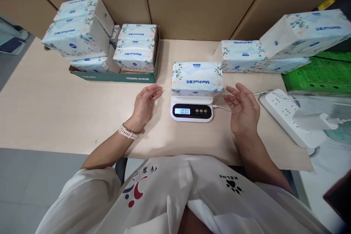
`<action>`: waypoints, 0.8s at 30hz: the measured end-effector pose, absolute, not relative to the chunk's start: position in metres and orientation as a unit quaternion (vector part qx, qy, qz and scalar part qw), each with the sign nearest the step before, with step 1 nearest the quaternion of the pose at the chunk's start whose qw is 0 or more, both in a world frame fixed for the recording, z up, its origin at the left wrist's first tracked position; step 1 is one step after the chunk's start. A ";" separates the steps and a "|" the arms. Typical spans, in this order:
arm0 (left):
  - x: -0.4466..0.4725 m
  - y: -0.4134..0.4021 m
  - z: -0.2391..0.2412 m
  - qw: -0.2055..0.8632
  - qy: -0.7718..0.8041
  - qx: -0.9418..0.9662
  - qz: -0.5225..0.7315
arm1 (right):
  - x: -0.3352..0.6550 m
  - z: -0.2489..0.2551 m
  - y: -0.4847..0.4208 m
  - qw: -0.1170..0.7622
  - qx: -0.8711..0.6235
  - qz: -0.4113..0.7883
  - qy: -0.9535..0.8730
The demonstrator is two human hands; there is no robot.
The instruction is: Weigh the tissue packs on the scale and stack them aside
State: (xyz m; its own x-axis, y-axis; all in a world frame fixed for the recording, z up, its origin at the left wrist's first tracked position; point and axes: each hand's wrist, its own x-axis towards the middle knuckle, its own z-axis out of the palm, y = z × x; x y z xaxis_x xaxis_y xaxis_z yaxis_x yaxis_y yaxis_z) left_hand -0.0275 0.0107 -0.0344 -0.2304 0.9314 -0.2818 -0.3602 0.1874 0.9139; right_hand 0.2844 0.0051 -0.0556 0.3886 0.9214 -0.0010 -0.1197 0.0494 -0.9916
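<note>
A pack of tissues (196,78) with a blue floral wrapper lies on a small white kitchen scale (192,111), whose lit display shows a reading. My left hand (145,103) rests on the table just left of the scale, palm turned inward, fingers stretched out and holding nothing. My right hand (242,108) hovers to the right of the pack, fingers apart and empty, close to the scale's white cable (221,108). Neither hand touches the pack.
A green-edged cardboard tray (115,76) at the back left holds several tissue packs (135,47). More packs (242,55) are stacked at the back right. A white power strip (290,117) with a plug lies on the right, beside a green crate (320,75). Cardboard walls stand behind.
</note>
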 end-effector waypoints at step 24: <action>-0.027 0.010 -0.034 0.555 0.540 0.271 0.572 | 0.272 -0.037 -0.007 0.606 -0.571 0.388 -0.397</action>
State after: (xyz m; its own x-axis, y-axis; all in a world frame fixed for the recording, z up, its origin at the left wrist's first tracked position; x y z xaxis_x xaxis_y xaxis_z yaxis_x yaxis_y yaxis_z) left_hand -0.0269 0.0096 -0.0341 -0.2370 0.9272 -0.2900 -0.3418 0.1999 0.9183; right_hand 0.2717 -0.0066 -0.0374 0.3851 0.9221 0.0382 -0.0171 0.0485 -0.9987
